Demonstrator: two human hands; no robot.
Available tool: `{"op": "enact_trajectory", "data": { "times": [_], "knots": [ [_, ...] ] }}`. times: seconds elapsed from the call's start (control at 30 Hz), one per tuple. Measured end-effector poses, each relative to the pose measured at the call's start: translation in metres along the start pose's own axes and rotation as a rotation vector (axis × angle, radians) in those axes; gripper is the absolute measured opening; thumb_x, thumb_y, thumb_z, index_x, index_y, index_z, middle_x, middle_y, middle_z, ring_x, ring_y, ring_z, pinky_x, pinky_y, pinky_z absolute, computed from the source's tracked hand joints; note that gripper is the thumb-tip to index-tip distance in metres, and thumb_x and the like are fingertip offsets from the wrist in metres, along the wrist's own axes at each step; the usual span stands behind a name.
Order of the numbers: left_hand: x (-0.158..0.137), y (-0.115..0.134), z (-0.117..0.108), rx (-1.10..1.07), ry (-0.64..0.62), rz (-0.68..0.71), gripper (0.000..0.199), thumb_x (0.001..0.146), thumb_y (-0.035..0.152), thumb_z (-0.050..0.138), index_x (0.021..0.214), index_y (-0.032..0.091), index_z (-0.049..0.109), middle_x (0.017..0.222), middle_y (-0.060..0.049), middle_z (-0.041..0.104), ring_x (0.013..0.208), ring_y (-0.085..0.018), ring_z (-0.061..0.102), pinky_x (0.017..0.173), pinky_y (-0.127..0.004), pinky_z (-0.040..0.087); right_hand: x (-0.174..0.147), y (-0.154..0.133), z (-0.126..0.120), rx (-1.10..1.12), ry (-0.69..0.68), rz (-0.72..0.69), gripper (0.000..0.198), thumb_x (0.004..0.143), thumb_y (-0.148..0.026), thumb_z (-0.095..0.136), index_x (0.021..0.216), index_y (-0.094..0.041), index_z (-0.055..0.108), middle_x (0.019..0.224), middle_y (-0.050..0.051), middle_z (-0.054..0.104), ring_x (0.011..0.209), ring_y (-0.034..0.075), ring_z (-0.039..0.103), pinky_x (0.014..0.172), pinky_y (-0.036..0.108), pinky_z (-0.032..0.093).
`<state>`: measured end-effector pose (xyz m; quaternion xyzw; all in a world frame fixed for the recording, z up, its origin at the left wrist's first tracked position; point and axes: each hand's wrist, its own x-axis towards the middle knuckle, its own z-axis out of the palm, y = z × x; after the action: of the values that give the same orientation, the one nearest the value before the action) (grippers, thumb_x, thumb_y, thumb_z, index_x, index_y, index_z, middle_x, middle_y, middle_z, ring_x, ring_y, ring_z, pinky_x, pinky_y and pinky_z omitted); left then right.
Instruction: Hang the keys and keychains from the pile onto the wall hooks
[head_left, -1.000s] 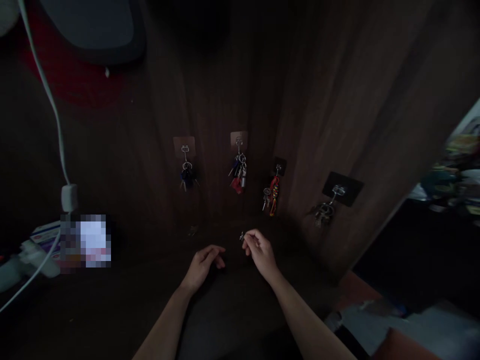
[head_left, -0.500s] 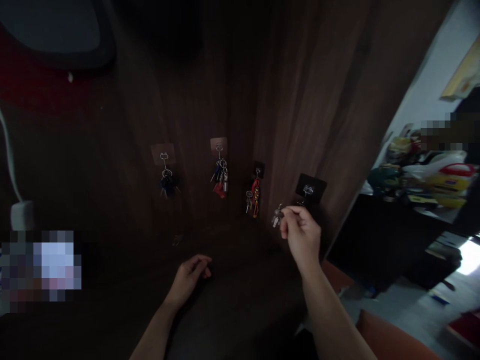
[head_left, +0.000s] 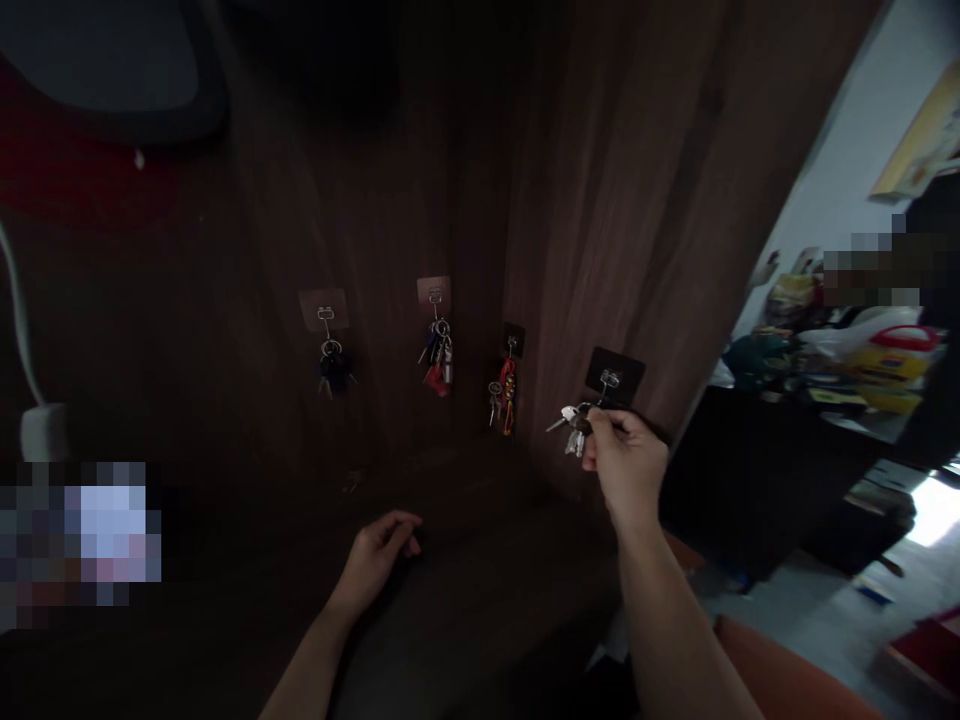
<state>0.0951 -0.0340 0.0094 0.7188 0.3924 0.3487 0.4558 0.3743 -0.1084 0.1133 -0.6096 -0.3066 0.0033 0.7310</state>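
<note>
My right hand (head_left: 624,455) pinches the key bunch (head_left: 576,438) just below the rightmost hook (head_left: 610,379); my left hand (head_left: 381,547), loosely curled, shows nothing in it. Keys likely light, rigid, slippery, apt to swing; best gripped where they gather.

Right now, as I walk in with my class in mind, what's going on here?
A person's right hand pinches a bunch of keys close beneath the rightmost hook; the fingers hide whether it is on the hook. The left hand is lower down, loosely curled, with nothing visible in it. Three other bunches hang from hooks: a dark one, one with a red piece, and one with a colourful cord.
</note>
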Motion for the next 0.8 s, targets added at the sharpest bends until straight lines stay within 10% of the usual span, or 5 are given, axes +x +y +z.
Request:
{"op": "enact_trajectory", "data": {
  "times": [0.53, 0.8],
  "knots": [
    [0.001, 0.0, 0.0, -0.003, 0.006, -0.005, 0.035, 0.079, 0.047, 0.049, 0.086, 0.018, 0.066, 0.061, 0.001, 0.063, 0.062, -0.014, 0.057, 0.063, -0.025, 0.044, -0.032, 0.026, -0.008, -0.159, 0.004, -0.042, 0.027, 0.08, -0.044, 0.048, 0.07, -0.02, 0.049, 0.045, -0.005, 0.048, 0.036, 0.011, 0.049, 0.038, 0.02, 0.041],
    [0.002, -0.002, 0.001, 0.049, 0.071, 0.014, 0.031, 0.08, 0.044, 0.049, 0.085, 0.019, 0.066, 0.062, 0.001, 0.065, 0.062, -0.015, 0.06, 0.063, -0.024, 0.047, -0.068, 0.05, 0.034, -0.383, -0.539, -0.094, 0.027, 0.085, -0.043, 0.042, 0.071, -0.022, 0.052, 0.048, -0.005, 0.049, 0.042, 0.01, 0.052, 0.041, 0.017, 0.036]
  ]
}}
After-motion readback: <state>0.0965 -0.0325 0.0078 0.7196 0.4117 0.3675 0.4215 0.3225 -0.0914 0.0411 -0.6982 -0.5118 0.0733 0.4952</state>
